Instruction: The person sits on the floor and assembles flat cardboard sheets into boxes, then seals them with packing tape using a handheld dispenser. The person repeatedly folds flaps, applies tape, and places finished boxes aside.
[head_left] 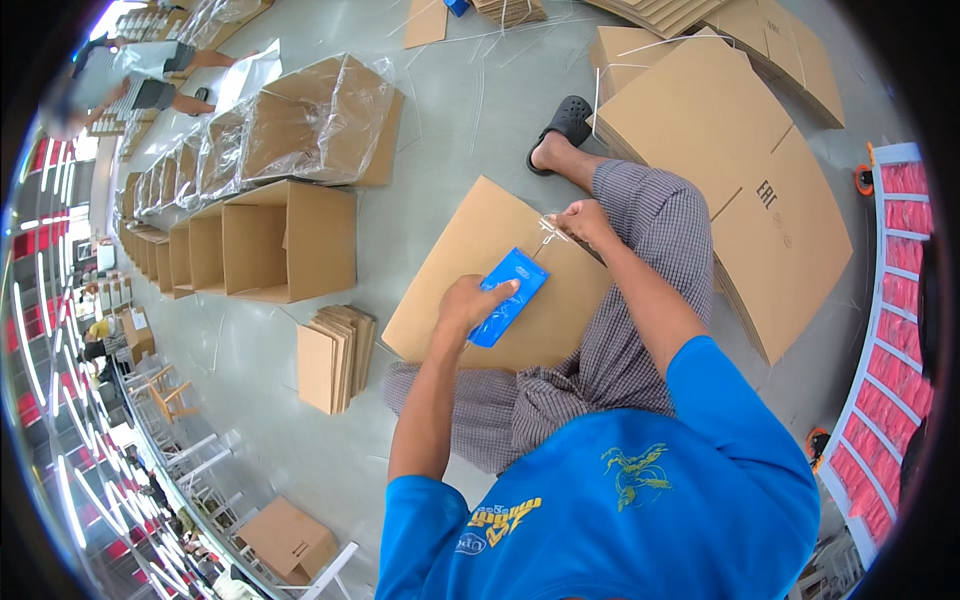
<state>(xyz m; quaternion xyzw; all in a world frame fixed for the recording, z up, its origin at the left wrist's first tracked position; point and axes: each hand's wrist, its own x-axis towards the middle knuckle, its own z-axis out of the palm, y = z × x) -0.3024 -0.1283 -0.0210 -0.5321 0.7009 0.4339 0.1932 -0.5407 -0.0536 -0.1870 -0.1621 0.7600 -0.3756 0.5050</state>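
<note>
My left hand point(470, 303) is closed around a flat, shiny blue packet point(511, 296), its thumb lying across the front. Just beyond the packet's upper end, my right hand point(582, 222) pinches a small white piece point(549, 232) with thin wire-like parts; its exact kind is too small to make out. A thin dark line runs between the packet and that white piece. Both hands are above a flat brown cardboard sheet point(428, 316), which lies in front of my crossed legs point(655, 215).
Large flattened cartons point(690, 130) are stacked on the right. Open cardboard boxes point(290, 240) stand in rows on the left, some with plastic liners point(350, 110). Small folded cardboard pieces point(335, 358) sit nearer. A person point(140, 85) is at the far left; a pink-and-white rack point(880, 360) is far right.
</note>
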